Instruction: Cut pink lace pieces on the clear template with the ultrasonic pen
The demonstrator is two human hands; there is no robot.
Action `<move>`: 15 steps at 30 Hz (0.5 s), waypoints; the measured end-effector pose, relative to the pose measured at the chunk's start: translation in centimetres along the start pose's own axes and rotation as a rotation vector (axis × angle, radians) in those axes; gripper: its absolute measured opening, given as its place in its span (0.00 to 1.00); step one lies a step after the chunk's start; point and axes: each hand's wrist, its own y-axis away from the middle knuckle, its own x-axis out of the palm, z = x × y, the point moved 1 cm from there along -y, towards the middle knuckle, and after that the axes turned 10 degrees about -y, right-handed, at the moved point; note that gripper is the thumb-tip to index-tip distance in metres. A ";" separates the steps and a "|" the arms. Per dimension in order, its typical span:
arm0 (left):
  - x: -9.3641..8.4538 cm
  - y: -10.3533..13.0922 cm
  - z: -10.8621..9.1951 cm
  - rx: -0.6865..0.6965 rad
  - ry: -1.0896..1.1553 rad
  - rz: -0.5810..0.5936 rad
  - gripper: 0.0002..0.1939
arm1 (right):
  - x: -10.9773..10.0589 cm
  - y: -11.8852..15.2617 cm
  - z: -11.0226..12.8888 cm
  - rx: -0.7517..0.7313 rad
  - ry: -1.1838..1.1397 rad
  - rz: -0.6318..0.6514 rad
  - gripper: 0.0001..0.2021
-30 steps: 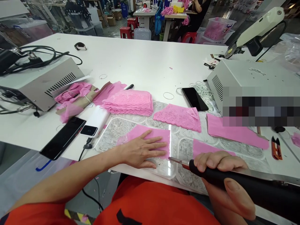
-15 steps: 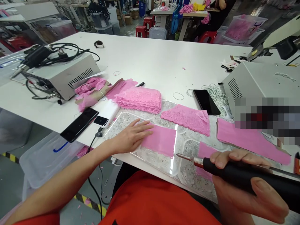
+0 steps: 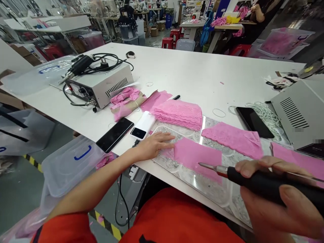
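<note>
My left hand [image 3: 155, 145] lies with fingers spread at the left end of a flat pink fabric piece [image 3: 194, 155] on a clear, marbled plastic sheet [image 3: 215, 192]. Wrapped round a black pen-like tool [image 3: 260, 184] is my right hand [image 3: 280, 195]. The tool's metal tip points left, over the lower part of that pink piece; whether it touches cannot be told. Behind the piece sits a stack of pink lace pieces [image 3: 178, 114]. A single scalloped pink piece [image 3: 234, 138] lies to the right of the stack, and another pink piece [image 3: 296, 162] is partly behind my right hand.
A grey box device [image 3: 101, 82] with a cabled black tool stands at the left. Nearby are a black phone [image 3: 115, 135] and a white power bank [image 3: 144, 123]. A second phone [image 3: 254, 122], white cords [image 3: 269, 118] and another grey device [image 3: 301, 111] are right.
The view has turned left, shifting the table rightward in the picture. A pink layer that lay under the tool is no longer seen there, and the pink piece by my left hand now reaches beneath the tip.
</note>
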 end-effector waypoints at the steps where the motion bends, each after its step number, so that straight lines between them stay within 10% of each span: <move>1: 0.1 -0.1 0.0 0.008 -0.013 0.034 0.34 | 0.8 -0.2 -0.4 -0.037 -0.010 0.012 0.10; 7: 0.6 -1.6 -0.6 0.131 -0.092 0.206 0.36 | 3.0 -0.4 -2.5 -0.049 0.000 0.098 0.10; 15: -0.1 -1.8 0.5 0.126 -0.074 0.076 0.20 | 2.5 -0.5 -3.2 -0.070 -0.004 0.088 0.12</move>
